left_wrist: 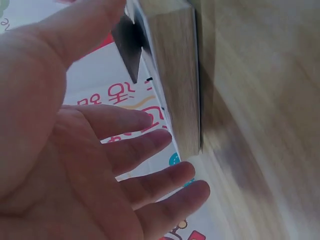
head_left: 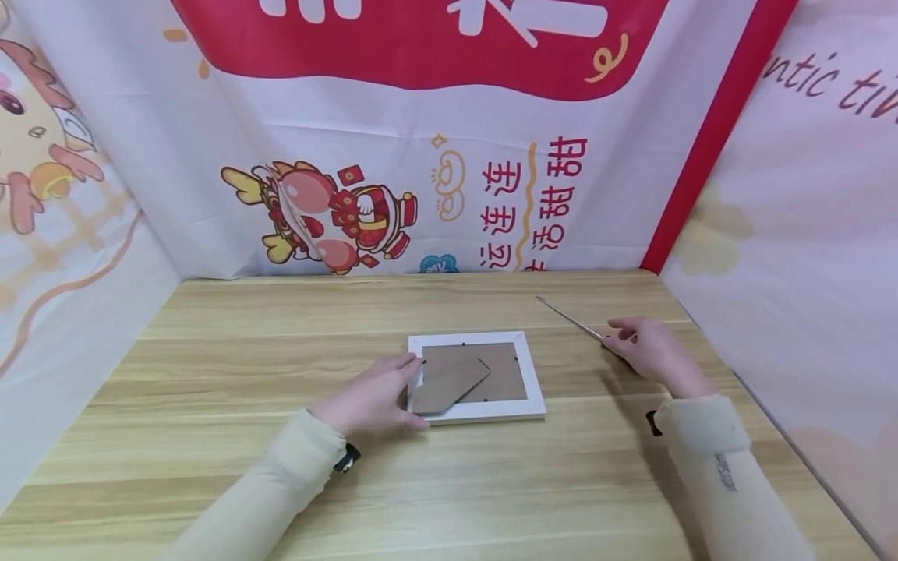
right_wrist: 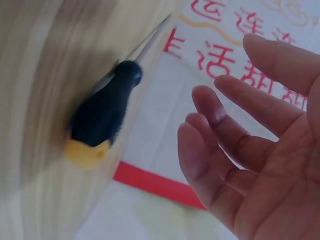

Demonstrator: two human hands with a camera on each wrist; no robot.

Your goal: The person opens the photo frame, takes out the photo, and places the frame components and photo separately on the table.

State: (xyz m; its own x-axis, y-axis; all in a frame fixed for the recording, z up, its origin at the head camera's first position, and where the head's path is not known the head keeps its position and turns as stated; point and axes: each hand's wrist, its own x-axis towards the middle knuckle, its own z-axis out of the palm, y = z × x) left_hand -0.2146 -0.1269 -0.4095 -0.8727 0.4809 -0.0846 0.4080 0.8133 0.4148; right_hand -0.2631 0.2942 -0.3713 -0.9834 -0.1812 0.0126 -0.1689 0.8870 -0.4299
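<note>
A white picture frame [head_left: 535, 389] lies face down on the table, its brown backing board [head_left: 507, 382] showing. A brown stand leg [head_left: 445, 386] slants across the board, and small dark tabs sit along the inner edges. At the frame's left side is my left hand [head_left: 372, 396], thumb near the front corner. In the left wrist view its fingers [left_wrist: 155, 185] are spread and loosely straight beside the frame's edge [left_wrist: 175, 75]. My right hand [head_left: 652, 354] hovers by a screwdriver [right_wrist: 102, 110] with a black and yellow handle. The right wrist view shows its fingers relaxed, apart from the handle.
Everything lies on a light wood-grain table [head_left: 281, 327]. A white cloth with red print [head_left: 393, 117] hangs behind its back edge. More printed cloth stands along the left side [head_left: 70, 195] and right side [head_left: 793, 257].
</note>
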